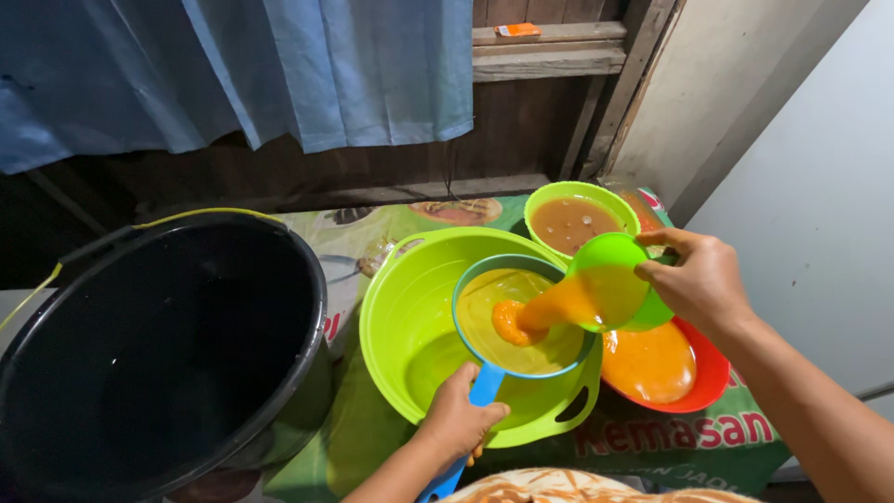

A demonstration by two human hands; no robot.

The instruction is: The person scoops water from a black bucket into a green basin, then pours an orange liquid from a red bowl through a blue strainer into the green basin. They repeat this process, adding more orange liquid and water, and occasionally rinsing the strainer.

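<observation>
My left hand grips the blue handle of a strainer held over a large lime-green basin. My right hand tilts a small green scoop, and thick orange liquid pours from it into the strainer. Yellowish liquid lies in the strainer and at the bottom of the basin. A red bowl with orange liquid sits just under my right hand.
A big black bucket stands at the left, touching the basin's side. Behind is a green bowl of brownish liquid. All rest on a printed green sheet. A blue curtain and wooden wall lie behind; a white wall is at right.
</observation>
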